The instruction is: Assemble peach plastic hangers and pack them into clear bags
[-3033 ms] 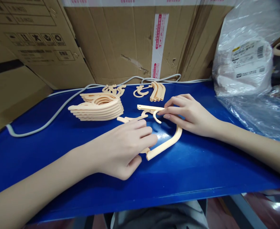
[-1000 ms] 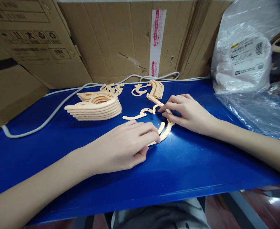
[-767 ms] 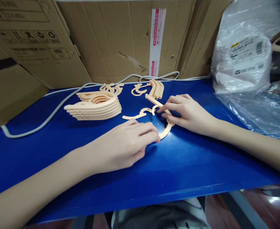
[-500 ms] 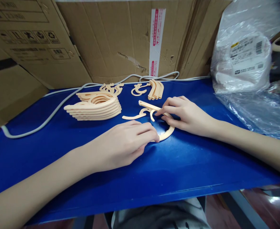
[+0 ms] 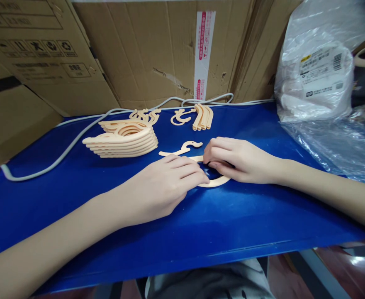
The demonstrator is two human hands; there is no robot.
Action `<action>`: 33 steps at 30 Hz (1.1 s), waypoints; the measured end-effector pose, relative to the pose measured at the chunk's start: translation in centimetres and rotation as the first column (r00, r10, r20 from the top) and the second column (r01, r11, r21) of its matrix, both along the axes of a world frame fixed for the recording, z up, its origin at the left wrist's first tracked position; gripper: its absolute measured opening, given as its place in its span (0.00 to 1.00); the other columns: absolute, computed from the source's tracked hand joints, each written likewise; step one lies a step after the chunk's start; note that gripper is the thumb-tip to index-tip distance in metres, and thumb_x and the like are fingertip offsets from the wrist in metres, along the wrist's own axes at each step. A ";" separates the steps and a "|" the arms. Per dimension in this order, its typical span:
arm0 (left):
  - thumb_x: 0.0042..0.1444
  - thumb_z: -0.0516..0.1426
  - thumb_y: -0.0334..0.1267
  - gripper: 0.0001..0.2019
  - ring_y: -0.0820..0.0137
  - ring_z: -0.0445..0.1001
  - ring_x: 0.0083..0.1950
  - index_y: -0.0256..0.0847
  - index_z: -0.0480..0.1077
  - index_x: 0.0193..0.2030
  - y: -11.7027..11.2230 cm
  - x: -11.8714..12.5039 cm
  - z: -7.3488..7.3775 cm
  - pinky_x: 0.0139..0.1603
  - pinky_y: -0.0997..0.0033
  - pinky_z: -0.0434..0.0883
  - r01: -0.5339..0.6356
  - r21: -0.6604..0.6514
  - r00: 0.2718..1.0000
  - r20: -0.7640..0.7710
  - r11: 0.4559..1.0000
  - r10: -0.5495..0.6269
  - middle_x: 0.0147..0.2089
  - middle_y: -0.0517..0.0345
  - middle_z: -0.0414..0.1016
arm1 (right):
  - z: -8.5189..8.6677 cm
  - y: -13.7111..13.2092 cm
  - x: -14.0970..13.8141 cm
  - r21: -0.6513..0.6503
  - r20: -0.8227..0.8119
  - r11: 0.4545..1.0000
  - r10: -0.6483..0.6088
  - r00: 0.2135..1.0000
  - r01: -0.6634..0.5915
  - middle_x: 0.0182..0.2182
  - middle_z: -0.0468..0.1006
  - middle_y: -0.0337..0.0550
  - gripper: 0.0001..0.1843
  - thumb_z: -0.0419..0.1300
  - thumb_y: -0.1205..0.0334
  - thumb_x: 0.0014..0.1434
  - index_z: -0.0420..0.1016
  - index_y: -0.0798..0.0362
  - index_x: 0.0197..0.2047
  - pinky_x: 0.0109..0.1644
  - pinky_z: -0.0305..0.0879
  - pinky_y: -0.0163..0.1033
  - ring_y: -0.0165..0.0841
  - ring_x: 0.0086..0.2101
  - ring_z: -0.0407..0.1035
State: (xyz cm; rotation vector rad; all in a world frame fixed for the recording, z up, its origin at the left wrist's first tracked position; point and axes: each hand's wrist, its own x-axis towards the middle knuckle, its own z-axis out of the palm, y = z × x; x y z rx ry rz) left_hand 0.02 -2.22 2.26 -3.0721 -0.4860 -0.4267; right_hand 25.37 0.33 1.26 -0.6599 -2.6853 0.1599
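Note:
A folding peach plastic hanger (image 5: 216, 182) lies on the blue table (image 5: 220, 224) between my hands. My left hand (image 5: 166, 187) rests on its near left end with fingers pressed together on it. My right hand (image 5: 235, 160) covers its far right part, fingers curled and pinching the plastic. The hanger's hook (image 5: 182, 148) pokes out behind my fingertips. Most of the hanger is hidden under both hands.
A stack of folded peach hangers (image 5: 123, 139) sits at the back left, with loose hanger parts (image 5: 198, 117) beside it. A white cable (image 5: 61, 155) runs along the back edge. Cardboard boxes (image 5: 157, 50) stand behind, and a plastic bag (image 5: 319, 74) lies at the right.
The hanger's arms have been folded from a wide open curve into a tight ring. My right hand moved nearer and down onto it; my left hand stayed on its end.

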 end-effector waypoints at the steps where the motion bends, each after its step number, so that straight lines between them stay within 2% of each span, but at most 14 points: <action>1: 0.65 0.51 0.24 0.14 0.64 0.72 0.60 0.37 0.71 0.53 0.0 0.0 0.0 0.64 0.63 0.64 -0.002 0.002 1.000 -0.001 1.000 0.002 0.55 0.55 0.79 | 0.0 0.0 0.0 -0.017 -0.021 1.000 -0.020 1.000 0.019 0.40 0.75 0.48 0.09 0.50 0.63 0.69 0.71 0.54 0.46 0.44 0.64 0.41 0.36 0.39 0.69; 3: 0.65 0.51 0.23 0.14 0.64 0.71 0.61 0.38 0.71 0.52 0.0 0.0 0.0 0.64 0.62 0.64 0.002 0.008 1.000 0.001 1.000 -0.002 0.55 0.56 0.79 | 0.1 0.1 0.0 -0.041 -0.072 0.997 -0.061 0.996 0.058 0.40 0.76 0.48 0.10 0.52 0.58 0.70 0.70 0.55 0.47 0.45 0.64 0.42 0.37 0.40 0.70; 5: 0.65 0.51 0.22 0.15 0.64 0.72 0.60 0.38 0.71 0.52 0.0 0.0 -0.1 0.64 0.61 0.65 0.002 0.023 1.000 -0.002 1.000 -0.002 0.55 0.56 0.79 | 0.2 0.3 0.1 -0.037 -0.092 0.995 -0.095 0.991 0.092 0.45 0.77 0.51 0.15 0.51 0.55 0.71 0.72 0.55 0.50 0.49 0.64 0.44 0.39 0.44 0.71; 9: 0.64 0.50 0.21 0.16 0.63 0.72 0.58 0.37 0.71 0.54 0.1 0.0 0.0 0.63 0.60 0.66 0.004 0.036 1.000 -0.006 0.999 -0.003 0.54 0.57 0.79 | 0.0 0.8 0.3 -0.011 0.002 0.992 -0.129 0.992 0.129 0.61 0.72 0.51 0.21 0.47 0.55 0.73 0.70 0.51 0.62 0.58 0.59 0.51 0.42 0.57 0.67; 12: 0.64 0.48 0.20 0.18 0.65 0.73 0.56 0.38 0.72 0.53 0.0 -0.1 0.1 0.60 0.62 0.68 0.008 0.025 1.000 -0.008 1.000 -0.008 0.54 0.58 0.80 | -0.4 1.2 0.4 -0.044 0.047 0.991 -0.122 0.991 0.124 0.66 0.68 0.47 0.22 0.45 0.55 0.74 0.69 0.49 0.64 0.61 0.57 0.52 0.41 0.62 0.64; 14: 0.64 0.47 0.20 0.18 0.65 0.73 0.54 0.38 0.72 0.51 0.0 -0.1 0.2 0.57 0.64 0.69 0.009 0.015 1.000 -0.007 1.000 -0.009 0.53 0.58 0.80 | -0.5 1.4 0.4 -0.030 0.046 0.990 -0.138 0.989 0.139 0.63 0.72 0.47 0.21 0.45 0.56 0.74 0.73 0.50 0.60 0.60 0.57 0.51 0.40 0.59 0.66; 17: 0.62 0.46 0.18 0.19 0.66 0.72 0.53 0.39 0.73 0.46 0.1 -0.2 0.3 0.56 0.66 0.69 0.012 -0.015 1.000 0.009 1.000 -0.012 0.50 0.58 0.80 | -0.3 1.5 0.4 0.039 0.029 0.981 -0.189 0.982 0.188 0.51 0.79 0.47 0.16 0.49 0.59 0.72 0.77 0.51 0.49 0.54 0.60 0.48 0.39 0.49 0.72; 20: 0.60 0.45 0.16 0.20 0.69 0.73 0.52 0.41 0.73 0.38 0.2 -0.2 0.4 0.54 0.68 0.68 0.016 -0.044 1.000 0.028 0.999 -0.015 0.48 0.60 0.80 | -0.2 1.6 0.6 0.085 0.006 0.964 -0.254 0.967 0.252 0.41 0.80 0.46 0.09 0.55 0.58 0.69 0.74 0.51 0.41 0.47 0.60 0.46 0.39 0.41 0.70; 22: 0.62 0.46 0.18 0.18 0.69 0.74 0.50 0.40 0.72 0.36 0.2 -0.2 0.5 0.51 0.68 0.68 -0.005 -0.037 0.999 0.049 0.999 0.007 0.47 0.59 0.80 | -0.3 1.6 0.6 0.086 -0.018 0.951 -0.296 0.955 0.296 0.39 0.79 0.46 0.09 0.58 0.56 0.67 0.74 0.51 0.41 0.46 0.61 0.47 0.40 0.41 0.70; 25: 0.67 0.48 0.27 0.11 0.68 0.75 0.43 0.39 0.71 0.40 -0.2 0.1 0.6 0.43 0.69 0.68 -0.138 0.007 0.983 0.119 0.990 0.137 0.43 0.57 0.78 | -0.6 1.7 0.6 0.076 -0.042 0.933 -0.349 0.936 0.351 0.42 0.78 0.48 0.12 0.60 0.53 0.66 0.77 0.52 0.46 0.48 0.62 0.48 0.42 0.42 0.70; 28: 0.67 0.53 0.40 0.08 0.69 0.73 0.35 0.39 0.69 0.42 -0.6 0.4 0.6 0.32 0.70 0.63 -0.335 0.023 0.933 0.149 0.942 0.328 0.38 0.58 0.76 | -0.8 1.8 0.3 0.082 -0.051 0.923 -0.372 0.927 0.375 0.41 0.77 0.49 0.14 0.60 0.53 0.66 0.80 0.52 0.46 0.48 0.63 0.48 0.42 0.42 0.70; 31: 0.62 0.58 0.50 0.14 0.69 0.73 0.34 0.41 0.69 0.41 -0.8 0.7 0.6 0.28 0.71 0.60 -0.431 -0.058 0.895 0.098 0.901 0.435 0.37 0.60 0.77 | -0.7 1.9 0.0 0.071 -0.052 0.925 -0.370 0.927 0.373 0.40 0.77 0.48 0.11 0.59 0.55 0.66 0.81 0.51 0.41 0.46 0.62 0.48 0.42 0.41 0.69; 33: 0.60 0.60 0.50 0.13 0.69 0.74 0.35 0.42 0.69 0.40 -0.8 0.7 0.7 0.29 0.72 0.61 -0.446 -0.130 0.888 0.060 0.885 0.456 0.37 0.61 0.77 | -0.5 2.0 0.0 0.030 -0.076 0.927 -0.371 0.926 0.374 0.38 0.77 0.47 0.10 0.59 0.56 0.66 0.79 0.52 0.39 0.45 0.63 0.47 0.40 0.40 0.70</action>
